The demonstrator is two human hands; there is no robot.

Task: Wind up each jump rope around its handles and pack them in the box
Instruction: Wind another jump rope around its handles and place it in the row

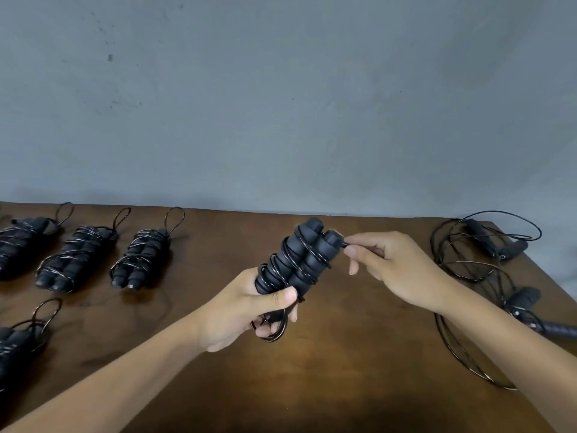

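The left hand (249, 307) gripped the lower end of a pair of black ribbed foam jump-rope handles (298, 254), held side by side and tilted up and away above the brown wooden bench (343, 354). Thin black cord (307, 257) lay wound around both handles in several turns, and a small loop of it (278, 331) hung below the left fingers. The right hand (390, 267) pinched the cord's free end between thumb and forefinger, just beside the upper tips of the handles.

Three wound black jump-rope bundles (78, 254) lay in a row on the bench at far left, each with a small loop projecting at its far end. A fourth wound bundle (18, 342) lay nearer, at the left edge, partly cut off by the frame. On the right of the bench lay unwound black jump ropes (487, 245), their cords loosely tangled. A plain grey wall (281, 104) stood behind the bench.
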